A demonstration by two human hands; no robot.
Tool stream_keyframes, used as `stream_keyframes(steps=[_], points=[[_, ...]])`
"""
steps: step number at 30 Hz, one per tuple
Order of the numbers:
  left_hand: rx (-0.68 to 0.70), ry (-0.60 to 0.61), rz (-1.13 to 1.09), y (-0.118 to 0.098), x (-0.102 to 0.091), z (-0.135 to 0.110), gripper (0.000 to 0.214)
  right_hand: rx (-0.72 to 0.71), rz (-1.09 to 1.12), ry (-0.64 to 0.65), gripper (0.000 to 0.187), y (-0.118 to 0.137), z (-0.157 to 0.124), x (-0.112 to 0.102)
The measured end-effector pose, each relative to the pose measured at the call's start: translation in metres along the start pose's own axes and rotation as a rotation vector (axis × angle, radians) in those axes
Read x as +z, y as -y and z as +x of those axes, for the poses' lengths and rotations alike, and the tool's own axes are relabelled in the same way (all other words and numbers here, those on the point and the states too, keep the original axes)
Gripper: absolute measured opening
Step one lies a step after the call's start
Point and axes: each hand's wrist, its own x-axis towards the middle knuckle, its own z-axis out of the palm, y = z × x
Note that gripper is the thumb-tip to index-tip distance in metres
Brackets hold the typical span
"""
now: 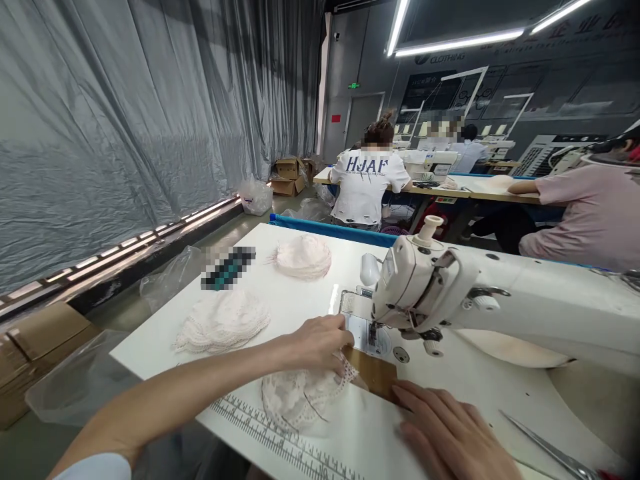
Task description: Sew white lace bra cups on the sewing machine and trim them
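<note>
My left hand (325, 340) reaches in front of the needle area, its fingers bent down and closed on the edge of a white lace piece (293, 400). The rest of that piece lies on the table, with loose dark threads across it. My right hand (450, 427) rests flat with fingers stretched out, fingertips at the corner of a brown plate (377, 375) in front of the presser foot (373, 333). Above both hands stands the head of a white sewing machine (407, 287). The thumb of my right hand is blurred.
Stacks of white lace pieces (225, 323) and pale pink pieces (303, 257) lie left of the machine. Scissors (547, 447) lie at the right. A printed ruler (280, 443) runs along the table's front edge. Co-workers sit at machines beyond.
</note>
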Motion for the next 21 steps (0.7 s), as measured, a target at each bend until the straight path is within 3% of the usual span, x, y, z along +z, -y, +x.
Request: stream_keyframes(steps=[4, 8, 11, 13, 17, 21], points=[[-0.013, 0.059, -0.140, -0.008, -0.003, -0.017, 0.008, 0.240, 0.386, 0.055, 0.053, 0.048, 0.031, 0.007], [-0.070, 0.047, -0.380, -0.024, -0.020, -0.046, 0.030, 0.448, 0.911, 0.229, 0.073, 0.080, 0.049, 0.003], [-0.166, -0.103, -0.746, -0.036, -0.042, -0.062, 0.042, 0.539, 1.367, 0.335, 0.061, 0.101, 0.056, -0.007], [-0.245, -0.241, -0.870, -0.040, -0.051, -0.072, 0.042, 0.578, 1.570, 0.347, 0.045, 0.111, 0.054, -0.014], [-0.339, -0.338, -0.998, -0.039, -0.040, -0.103, 0.041, 0.653, 1.672, 0.196, 0.031, 0.115, 0.030, -0.024], [-0.327, -0.220, -1.073, -0.037, -0.007, -0.148, 0.040, 0.758, 1.649, 0.174, 0.033, 0.116, -0.001, -0.037]])
